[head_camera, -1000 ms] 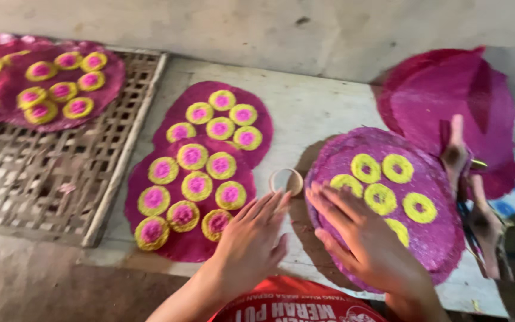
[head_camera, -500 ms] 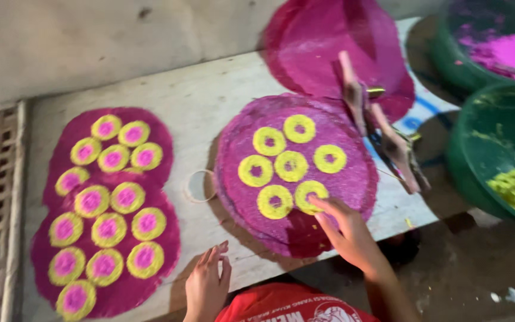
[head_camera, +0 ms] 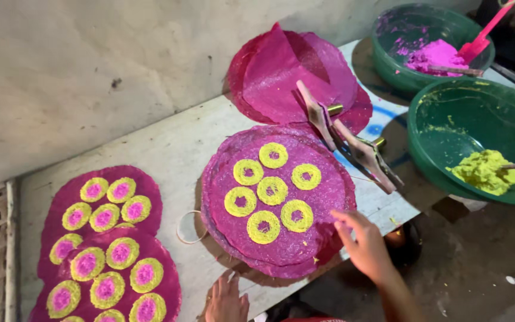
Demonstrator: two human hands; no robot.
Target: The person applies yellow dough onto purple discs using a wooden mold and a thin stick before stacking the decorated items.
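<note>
**Wet rings, a loose hand at the sheet's edge**

The main risk, as I judge it, lies at the lower right of the centre sheet (head_camera: 278, 197). The right hand (head_camera: 365, 244) hovers at its rim, and the seven yellow rings (head_camera: 272, 191) look like soft paste laid on a thin purple-pink round. A sleeve or palm passing over them could smear a ring or drag paste across the sheet. A tug at the rim could wrinkle or tear the round, since it lies on a stack of similar sheets and overhangs the table (head_camera: 180, 149) edge a little at the bottom.

A second hazard: the wooden tool (head_camera: 353, 146) lies across the sheet's upper right edge, so shifting the sheet could catch on it.

The right hand's fingers (head_camera: 347, 217) are loosely spread and slightly curled, gripping nothing; the tips are at or just above the sheet's rim, and I cannot tell whether they touch it. The left hand (head_camera: 226, 301), at the bottom centre, lies flat and empty with fingers near together, on or just over the table edge below the sheet.

At lower left lie finished sheets (head_camera: 105, 238) whose rings have pink centres. A small ring (head_camera: 189, 226) lies between them and the centre sheet. At upper right, one green bowl (head_camera: 478, 137) holds yellow paste, another (head_camera: 430, 42) pink.
</note>
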